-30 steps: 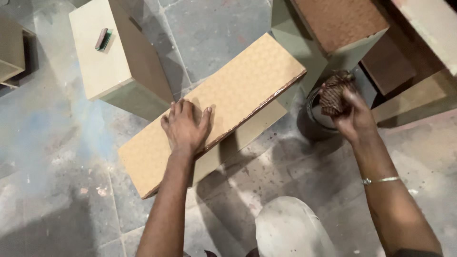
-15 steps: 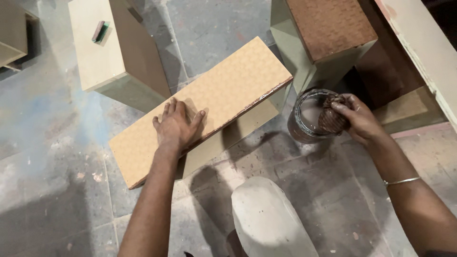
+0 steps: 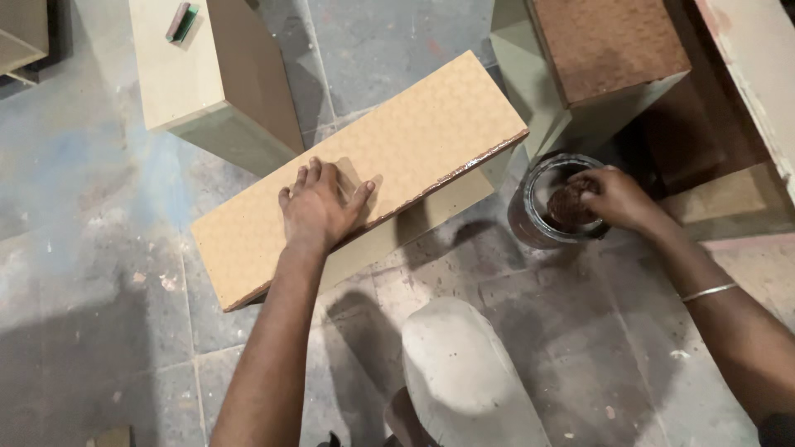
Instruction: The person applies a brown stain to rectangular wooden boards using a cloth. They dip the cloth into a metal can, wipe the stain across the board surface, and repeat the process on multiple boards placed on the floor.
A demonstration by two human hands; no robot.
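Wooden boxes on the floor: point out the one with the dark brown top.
The box at upper right, just above the round can that the right hand reaches into. The others have pale tan faces.

A long board [image 3: 364,174] lies slantwise across the middle of the frame, from lower left to upper right, above the floor [image 3: 99,248]. The left hand [image 3: 319,207] rests flat on it near its middle. Right of the board's upper end a can [image 3: 538,207] stands on the floor, with the right hand [image 3: 613,199] and a wad [image 3: 567,203] in its mouth. A box [image 3: 207,74] stands at upper left, a small block [image 3: 182,21] on top. Another box [image 3: 596,66] sits at upper right, behind the can.
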